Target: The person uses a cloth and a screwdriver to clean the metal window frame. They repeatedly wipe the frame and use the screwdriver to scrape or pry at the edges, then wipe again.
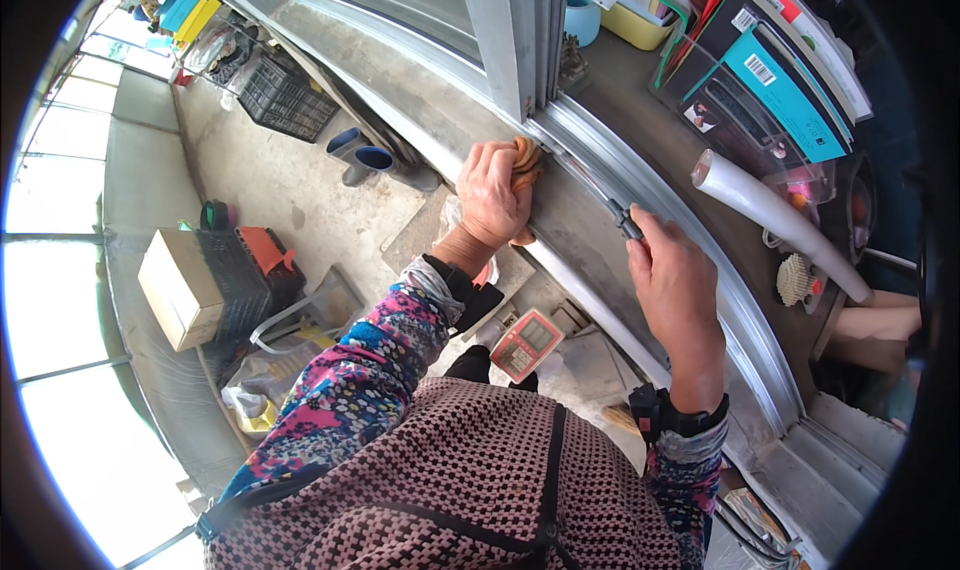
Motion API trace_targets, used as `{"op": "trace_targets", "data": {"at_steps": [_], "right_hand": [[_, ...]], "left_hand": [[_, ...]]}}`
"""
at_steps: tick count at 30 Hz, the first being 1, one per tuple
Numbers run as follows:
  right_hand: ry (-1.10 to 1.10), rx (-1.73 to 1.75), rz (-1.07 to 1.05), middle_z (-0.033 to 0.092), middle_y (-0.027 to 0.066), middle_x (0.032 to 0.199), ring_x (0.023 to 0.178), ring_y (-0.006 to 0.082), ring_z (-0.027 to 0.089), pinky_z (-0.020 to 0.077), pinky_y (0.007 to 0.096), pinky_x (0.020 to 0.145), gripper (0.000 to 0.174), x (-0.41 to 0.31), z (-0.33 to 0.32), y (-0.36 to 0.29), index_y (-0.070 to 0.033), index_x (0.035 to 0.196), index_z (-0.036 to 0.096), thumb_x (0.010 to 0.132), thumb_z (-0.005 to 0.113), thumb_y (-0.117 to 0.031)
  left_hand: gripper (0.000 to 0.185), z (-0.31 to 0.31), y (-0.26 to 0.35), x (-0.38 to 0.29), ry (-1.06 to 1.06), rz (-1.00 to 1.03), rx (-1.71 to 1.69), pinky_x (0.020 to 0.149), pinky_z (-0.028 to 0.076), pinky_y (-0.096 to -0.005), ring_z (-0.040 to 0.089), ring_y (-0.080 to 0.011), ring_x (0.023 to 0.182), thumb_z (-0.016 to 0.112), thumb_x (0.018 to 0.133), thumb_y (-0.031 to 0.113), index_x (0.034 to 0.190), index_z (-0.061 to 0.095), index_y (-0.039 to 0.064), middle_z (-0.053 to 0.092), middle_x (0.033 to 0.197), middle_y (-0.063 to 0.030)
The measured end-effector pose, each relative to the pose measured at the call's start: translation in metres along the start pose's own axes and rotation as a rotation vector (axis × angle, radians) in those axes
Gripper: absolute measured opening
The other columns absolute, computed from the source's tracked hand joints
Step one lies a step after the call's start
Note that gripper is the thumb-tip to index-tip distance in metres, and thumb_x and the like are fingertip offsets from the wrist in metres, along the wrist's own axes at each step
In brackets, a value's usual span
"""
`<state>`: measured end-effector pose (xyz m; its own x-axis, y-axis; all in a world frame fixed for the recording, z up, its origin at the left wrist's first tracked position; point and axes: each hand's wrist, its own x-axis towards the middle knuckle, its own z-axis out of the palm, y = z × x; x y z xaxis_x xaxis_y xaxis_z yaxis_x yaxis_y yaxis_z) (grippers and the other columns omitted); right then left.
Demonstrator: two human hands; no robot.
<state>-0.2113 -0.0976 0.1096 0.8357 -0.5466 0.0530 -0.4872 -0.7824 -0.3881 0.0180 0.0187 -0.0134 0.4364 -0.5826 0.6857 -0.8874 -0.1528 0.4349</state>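
Observation:
My left hand is closed around a bunched orange-brown cloth, above the concrete sill by the sliding window's frame. In my right hand is the dark handle of a thin-shafted tool, apparently a screwdriver. Its shaft points along the aluminium window track towards the upright frame. Whether the tip touches the track is too small to tell.
Inside the window stand upright books, a rolled white tube and a massage brush. A red-faced weighing scale display is below the sill. Rubber boots, a black crate and a cardboard box occupy the floor. Another person's arm shows at right.

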Motion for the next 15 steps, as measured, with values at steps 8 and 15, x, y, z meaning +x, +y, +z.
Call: {"op": "trace_targets", "data": {"at_steps": [8,15], "right_hand": [[0.016,-0.050,-0.035,0.066,0.0132,0.097,0.089,0.0339,0.070,0.0554,0.0488,0.075,0.033,0.022,0.010,-0.023,-0.011,0.132,0.062,0.101,0.061,-0.023],[-0.052,-0.023,0.074,0.069,0.0160,0.098,0.092,0.0365,0.069,0.0548,0.0499,0.080,0.030,0.009,-0.007,-0.024,-0.010,0.128,0.063,0.101,0.060,-0.021]], "left_hand": [[0.035,0.000,0.001,-0.002,-0.014,-0.048,-0.002,0.084,0.051,-0.0438,0.060,-0.0371,0.093,0.070,0.067,0.003,0.100,0.060,0.004,0.063,0.104,-0.0124],[0.037,0.000,0.001,-0.003,-0.014,-0.048,-0.015,0.084,0.052,-0.0435,0.061,-0.0368,0.095,0.070,0.068,0.003,0.104,0.062,0.003,0.064,0.104,-0.0130]]}}
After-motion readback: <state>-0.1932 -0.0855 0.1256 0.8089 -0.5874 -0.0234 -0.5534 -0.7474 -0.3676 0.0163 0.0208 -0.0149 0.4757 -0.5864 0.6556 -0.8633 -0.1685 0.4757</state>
